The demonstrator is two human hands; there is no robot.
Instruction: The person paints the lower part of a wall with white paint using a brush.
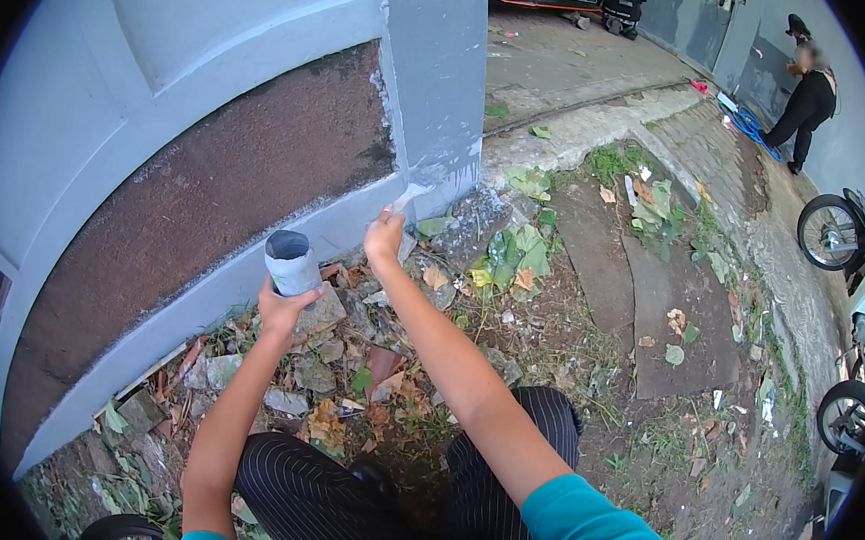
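Note:
My left hand [285, 306] grips a paint-smeared cylindrical container [294, 266] from below and around its side; its dark inside shows at the top. Up and to the right, my right hand [384, 238] holds a paintbrush [410, 195] by its handle. The brush's pale bristles are at the base of the grey-blue wall [438, 82], near the corner, where wet-looking pale streaks show. Left of the brush lies a rough brown wall panel [237, 158] framed by pale painted borders [230, 263]. How much paint the container holds is hidden.
Broken stones [312, 374], rubble and dry leaves lie along the wall's foot. Flat dark sheets [669, 324] rest on the soil at right. A person [809, 108] bends by the far wall near a blue hose [749, 125]. A motorcycle wheel [832, 232] stands at the right edge.

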